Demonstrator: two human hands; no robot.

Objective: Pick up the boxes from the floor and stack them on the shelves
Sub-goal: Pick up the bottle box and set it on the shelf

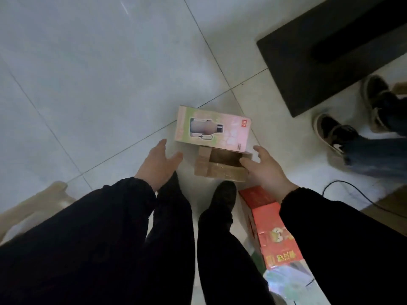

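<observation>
A person in black sleeves reaches down with both hands toward an open brown cardboard box (pixel 222 167) on the pale tiled floor (pixel 88 73). The left hand (pixel 157 164) hangs just left of the cardboard box, its fingers (pixel 161 144) straight and spread, holding nothing. The right hand (pixel 264 170) is at the cardboard box's right side, fingers (pixel 261 151) likewise splayed wide and gripping nothing; the thumb lies over the box's right edge, though whether it touches cannot be told. A pink box (pixel 212 128) printed with a picture of a bottle lies flat at the far side of the cardboard box, overlapping its far rim. A red box (pixel 271 227) with a printed label lies on the floor on the near right of the cardboard box, partly under the right sleeve. The person's own black shoe (pixel 224 194) stands just on the near side of the cardboard box. Well to the right of it are another person's dark sneakers (pixel 332 133) and jeans, with a black cable (pixel 352 190) curling across the tiles, and beyond it to the right a dark piece of furniture (pixel 330 58)
</observation>
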